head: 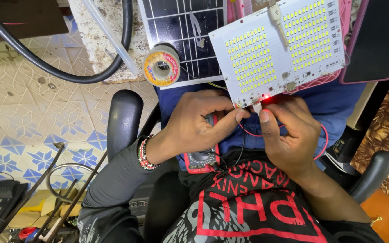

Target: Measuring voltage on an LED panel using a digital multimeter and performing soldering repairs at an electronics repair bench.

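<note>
— Now, nearest the camera, what lies on the lap?

— A red-cased multimeter with a black dial (202,158), on the blue cloth over the knees (334,103), half covered by the left hand (194,123). That wrist wears a red, white and green beaded bracelet (144,153).

— How are that hand's fingers set?

— Curled, thumb and forefinger drawn narrow, their tips pinched at the lower edge of the white rectangular board of small yellow light chips (278,49). Whether something thin sits between them I cannot tell.

— And the right hand (289,135)?

— Fingers bent close, thumb and forefinger nipping a small white plug (257,107) pressed to that same edge — just beside a glowing red dot (265,96). A thin red wire (324,139) loops round the back of this hand.

— Where does the board rest?

— Tilted, its near edge at the fingertips, its far part over a pink tray (320,81).

— Beyond it?

— A dark gridded solar panel (181,27) with a spool of solder wire (161,66) at its corner, and a thick black cable (68,72) curving over the patterned floor tiles (23,117).
</note>
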